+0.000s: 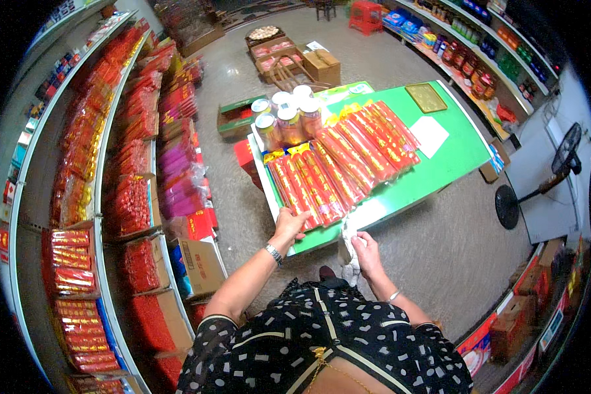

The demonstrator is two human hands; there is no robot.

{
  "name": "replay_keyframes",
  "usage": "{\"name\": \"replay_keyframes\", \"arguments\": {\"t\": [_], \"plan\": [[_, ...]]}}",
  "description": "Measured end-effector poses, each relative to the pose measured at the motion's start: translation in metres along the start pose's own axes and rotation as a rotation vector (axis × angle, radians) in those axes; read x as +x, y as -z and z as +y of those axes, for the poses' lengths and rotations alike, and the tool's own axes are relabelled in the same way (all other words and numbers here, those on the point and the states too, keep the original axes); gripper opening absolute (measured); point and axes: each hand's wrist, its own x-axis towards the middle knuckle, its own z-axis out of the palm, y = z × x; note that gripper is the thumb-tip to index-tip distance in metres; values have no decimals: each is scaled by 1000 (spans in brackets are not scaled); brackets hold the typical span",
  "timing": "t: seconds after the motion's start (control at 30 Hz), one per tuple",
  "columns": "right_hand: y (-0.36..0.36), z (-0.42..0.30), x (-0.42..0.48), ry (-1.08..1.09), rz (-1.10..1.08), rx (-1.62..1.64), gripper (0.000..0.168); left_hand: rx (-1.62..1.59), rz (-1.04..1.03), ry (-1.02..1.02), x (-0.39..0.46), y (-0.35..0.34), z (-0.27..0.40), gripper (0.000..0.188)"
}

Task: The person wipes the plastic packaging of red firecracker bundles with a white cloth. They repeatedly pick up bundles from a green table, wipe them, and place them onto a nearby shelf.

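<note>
Red packets with yellow print in clear plastic (344, 162) lie side by side in a row on a green table (399, 197). My left hand (291, 225), with a metal watch at the wrist, rests on the near ends of the leftmost packets; whether it grips one I cannot tell. My right hand (367, 252) is closed on a white cloth (347, 248) that hangs down at the table's near edge. Several cans (289, 118) stand together at the table's far left corner. A white sheet of paper (429, 136) and a gold-coloured tray (425, 97) lie to the right of the packets.
Shelves of red packets (86, 133) run along the left, with a cardboard box (203, 266) low beside them. Beyond the table are a carton (321, 66) and a wooden stool or rack (290, 74). A standing fan (507, 207) and shelves of bottles (465, 64) are at right.
</note>
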Motion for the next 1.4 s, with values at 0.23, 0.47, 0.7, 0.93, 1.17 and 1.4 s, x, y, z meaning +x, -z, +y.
{"name": "replay_keyframes", "arguments": {"t": [0.23,0.47,0.7,0.93,1.17,1.4], "plan": [[5,7,19,134,-70,-35,22,-30,-87,172,16,3,6,36],[6,-18,18,99,-131,-19,23,-748,-248,112,22,8,-1,37],[-27,-108,30,398,-186,-192,21,-1027,-407,172,21,44,-12,46],[-134,-128,-8,1366,-470,-726,24,-983,-290,1,-75,64,4,39],[-213,-150,30,1473,-317,-786,20,-823,-428,-149,-147,115,-3,60],[-268,-114,-36,1444,-506,-641,25,-973,-147,-185,-179,167,-31,47]]}}
